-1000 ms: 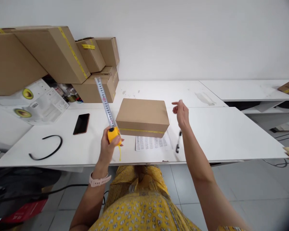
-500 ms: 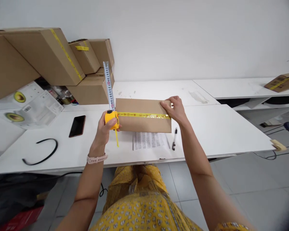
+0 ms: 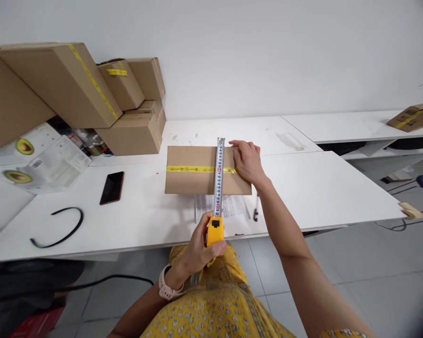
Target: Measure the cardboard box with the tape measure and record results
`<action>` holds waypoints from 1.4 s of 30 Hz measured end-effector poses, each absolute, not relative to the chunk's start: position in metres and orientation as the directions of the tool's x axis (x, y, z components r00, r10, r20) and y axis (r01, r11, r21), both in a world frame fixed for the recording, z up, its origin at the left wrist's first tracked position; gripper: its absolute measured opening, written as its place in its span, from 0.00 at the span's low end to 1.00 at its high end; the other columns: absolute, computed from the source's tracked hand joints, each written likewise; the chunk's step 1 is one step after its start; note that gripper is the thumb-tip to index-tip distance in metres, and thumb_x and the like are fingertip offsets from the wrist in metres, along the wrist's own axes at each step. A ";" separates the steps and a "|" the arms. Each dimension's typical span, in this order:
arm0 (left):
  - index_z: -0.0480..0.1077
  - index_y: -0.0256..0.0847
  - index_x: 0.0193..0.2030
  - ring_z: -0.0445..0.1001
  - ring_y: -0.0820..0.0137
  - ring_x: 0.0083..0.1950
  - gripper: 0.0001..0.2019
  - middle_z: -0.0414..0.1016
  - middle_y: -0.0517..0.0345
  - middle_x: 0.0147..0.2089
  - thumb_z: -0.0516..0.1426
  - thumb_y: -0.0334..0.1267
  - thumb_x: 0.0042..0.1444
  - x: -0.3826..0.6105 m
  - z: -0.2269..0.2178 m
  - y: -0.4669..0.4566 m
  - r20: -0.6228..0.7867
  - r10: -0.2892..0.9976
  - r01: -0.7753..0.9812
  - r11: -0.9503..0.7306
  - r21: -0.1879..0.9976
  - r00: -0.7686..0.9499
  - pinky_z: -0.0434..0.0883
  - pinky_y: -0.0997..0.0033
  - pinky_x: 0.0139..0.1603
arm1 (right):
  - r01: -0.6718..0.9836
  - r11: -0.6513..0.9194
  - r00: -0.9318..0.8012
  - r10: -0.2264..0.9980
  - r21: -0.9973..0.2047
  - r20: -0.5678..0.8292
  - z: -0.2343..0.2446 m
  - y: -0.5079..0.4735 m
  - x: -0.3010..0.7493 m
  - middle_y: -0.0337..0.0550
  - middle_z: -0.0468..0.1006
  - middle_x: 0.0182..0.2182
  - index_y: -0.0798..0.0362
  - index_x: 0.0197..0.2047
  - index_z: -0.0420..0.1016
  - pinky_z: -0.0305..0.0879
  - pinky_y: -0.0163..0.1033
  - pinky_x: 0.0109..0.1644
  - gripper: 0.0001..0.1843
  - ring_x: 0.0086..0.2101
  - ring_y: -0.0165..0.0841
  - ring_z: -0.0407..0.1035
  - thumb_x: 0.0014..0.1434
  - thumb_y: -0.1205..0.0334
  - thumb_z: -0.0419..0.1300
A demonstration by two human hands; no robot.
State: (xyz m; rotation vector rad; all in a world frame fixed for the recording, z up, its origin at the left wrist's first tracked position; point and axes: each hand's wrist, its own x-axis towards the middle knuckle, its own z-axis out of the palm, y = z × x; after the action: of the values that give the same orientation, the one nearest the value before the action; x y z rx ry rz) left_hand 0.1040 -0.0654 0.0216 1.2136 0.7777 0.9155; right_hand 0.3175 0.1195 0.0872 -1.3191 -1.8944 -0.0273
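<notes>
A brown cardboard box [image 3: 190, 180] with a yellow tape stripe lies on the white table [image 3: 303, 197] in front of me. My left hand [image 3: 200, 249] is closed round a yellow tape measure [image 3: 215, 230] near the table's front edge. Its white blade [image 3: 219, 176] runs away from me across the box top to the far edge. My right hand [image 3: 246, 160] rests on the box's right part, fingers lying beside the blade's tip. A printed sheet [image 3: 220, 206] lies partly under the box, and a pen [image 3: 255, 213] lies right of it.
A black phone [image 3: 112, 187] and a black curved band [image 3: 56, 227] lie on the left of the table. Several stacked cardboard boxes [image 3: 91, 94] and printed packaging [image 3: 38, 162] fill the back left. Another box [image 3: 412, 116] sits on the far right surface.
My left hand has carried the tape measure from the box's left end to the front, the blade now lying across the box. My right hand slid inward along the box top.
</notes>
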 end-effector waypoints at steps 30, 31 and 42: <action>0.61 0.54 0.61 0.75 0.63 0.42 0.32 0.67 0.48 0.64 0.68 0.45 0.51 0.096 0.019 -0.072 0.097 0.937 -0.162 -0.044 0.986 0.334 0.75 0.62 0.38 | 0.806 0.396 -0.134 0.846 -0.439 0.515 0.086 0.131 0.321 0.51 0.72 0.51 0.39 0.71 0.59 0.60 0.60 0.60 0.28 0.53 0.49 0.63 0.73 0.49 0.39; 0.61 0.55 0.61 0.76 0.62 0.44 0.33 0.67 0.49 0.64 0.69 0.46 0.50 0.088 0.023 -0.069 0.192 0.957 -0.171 -0.156 0.973 0.217 0.76 0.62 0.40 | 0.798 0.375 -0.093 0.850 -0.472 0.518 0.083 0.130 0.322 0.52 0.71 0.54 0.42 0.72 0.58 0.60 0.60 0.62 0.30 0.55 0.49 0.63 0.72 0.45 0.40; 0.68 0.48 0.50 0.75 0.63 0.49 0.29 0.73 0.54 0.52 0.69 0.56 0.45 0.022 0.015 -0.005 0.208 0.945 -0.191 -0.259 0.947 -0.253 0.77 0.59 0.52 | 0.647 0.265 0.124 0.889 -0.715 0.441 0.068 0.066 0.324 0.49 0.72 0.57 0.38 0.68 0.56 0.71 0.55 0.53 0.35 0.52 0.48 0.71 0.64 0.32 0.52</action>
State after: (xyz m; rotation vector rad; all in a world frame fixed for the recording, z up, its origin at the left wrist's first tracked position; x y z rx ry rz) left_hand 0.0219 -0.0052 0.0155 1.0887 1.0795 1.6556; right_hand 0.3238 0.0656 0.0681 -1.4570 -1.5967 0.3238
